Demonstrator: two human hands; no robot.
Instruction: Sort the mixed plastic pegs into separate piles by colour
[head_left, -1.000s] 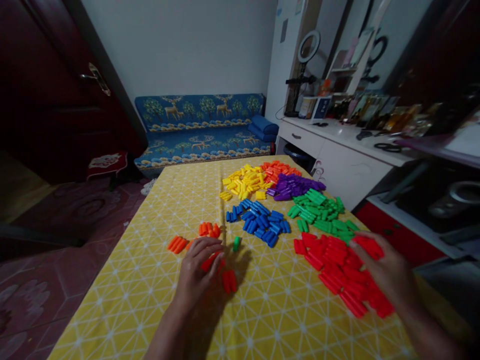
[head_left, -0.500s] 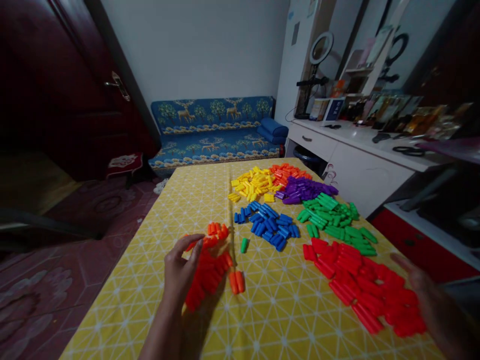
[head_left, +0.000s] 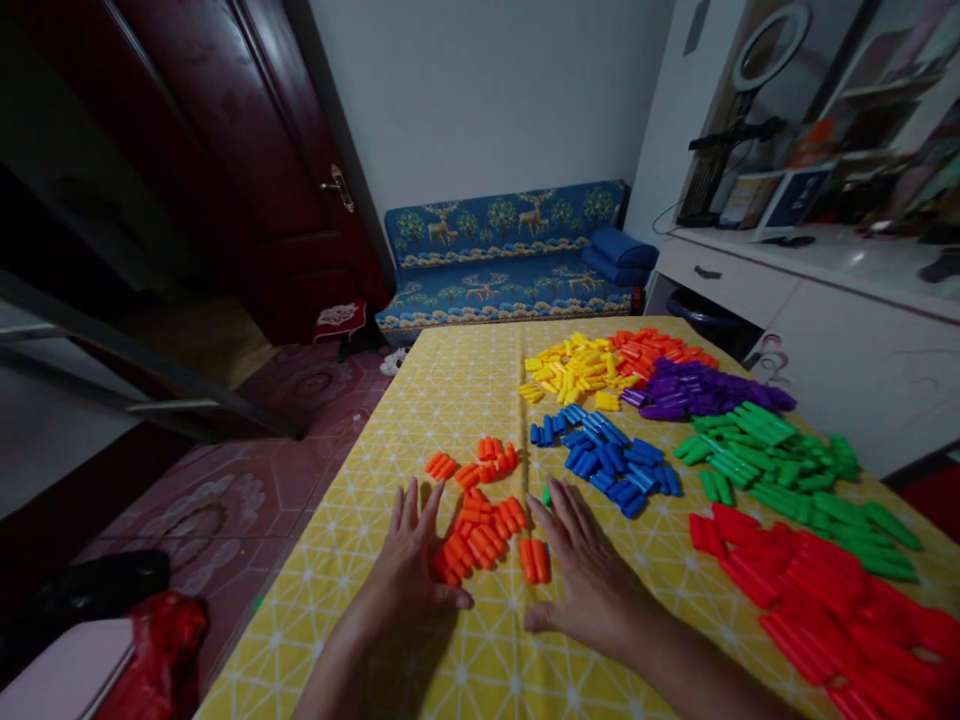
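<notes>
My left hand rests at the left side of a small pile of orange plastic tube-shaped pieces, fingers spread and thumb out. On the right of that pile my right hand is also spread, holding nothing. A pair of orange pieces lies close to its thumb side. Partly hidden behind the right fingers is a single green piece. Several more orange pieces lie beyond the pile. Whether the left fingers touch the nearest pieces I cannot tell.
Heaps of blue, yellow, purple, green and red pieces cover the table's right side. A yellow patterned cloth covers the table. Behind stand a blue sofa and a white dresser.
My right hand has come from beyond the red heap to the orange pile. My left hand has lowered beside the pile and spread its fingers. The view has turned left.
</notes>
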